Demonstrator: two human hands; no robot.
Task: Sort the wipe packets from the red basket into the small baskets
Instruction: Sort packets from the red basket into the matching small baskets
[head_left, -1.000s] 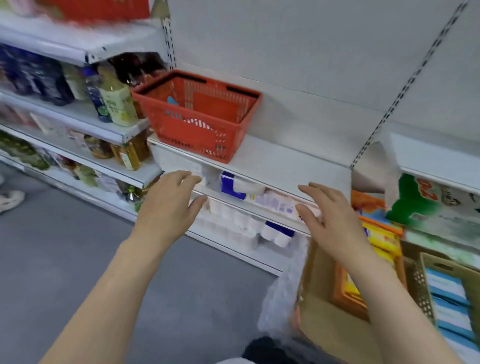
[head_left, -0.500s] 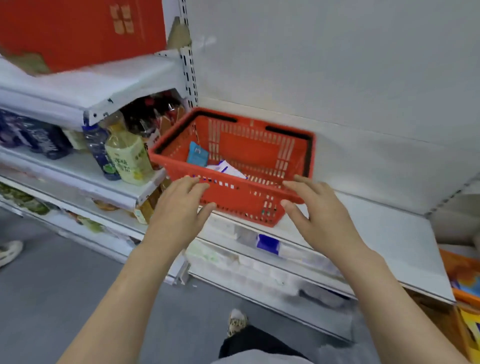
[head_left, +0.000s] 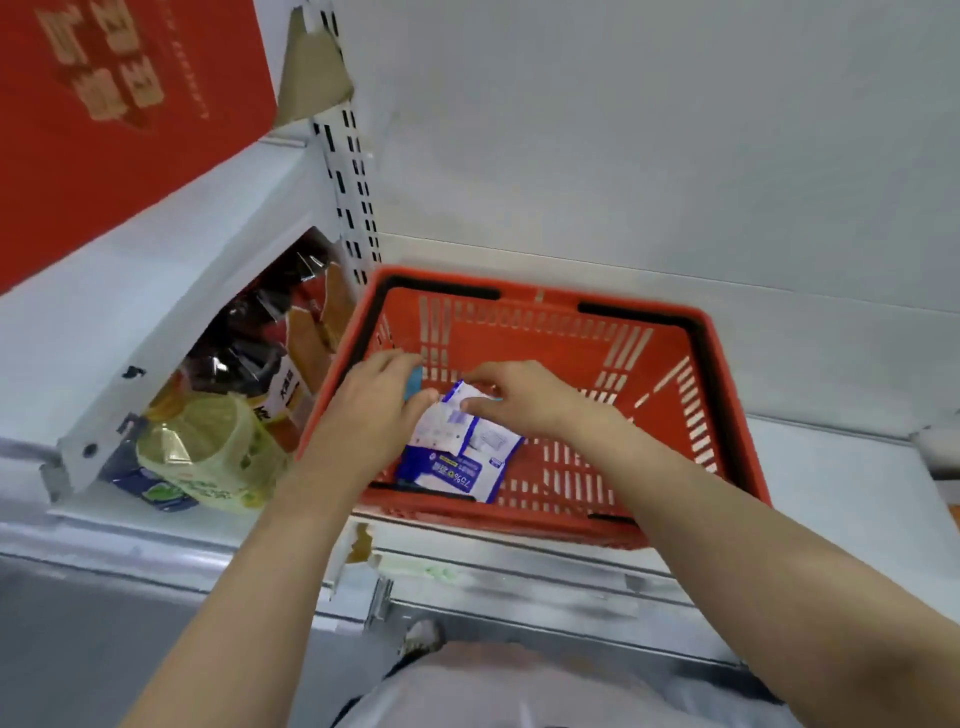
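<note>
Both hands are down inside the red basket (head_left: 727, 415), which sits on a white shelf (head_left: 831, 467) in front of the person. The right hand (head_left: 524, 400) has its fingers curled over the top edge of a white and blue wipe packet (head_left: 457, 457) and appears to pinch it, the rest of the packet lying flat on the basket floor just below that hand. The left hand (head_left: 374, 410), close beside the right, bends its fingers around a small light-blue packet (head_left: 414, 384), of which only a sliver shows between fingers and thumb; whether it is firmly gripped or only touched cannot be told. No other packets are visible in the basket, though the hands and forearms hide part of its floor. To the left of the left hand, bottles of oil (head_left: 208, 452) stand on a neighbouring shelf. The small baskets are nowhere in view, so nothing seen here counts as sorted: judged from this, the work is at its start, with packets being picked up and all carrying and placing left to do.
</note>
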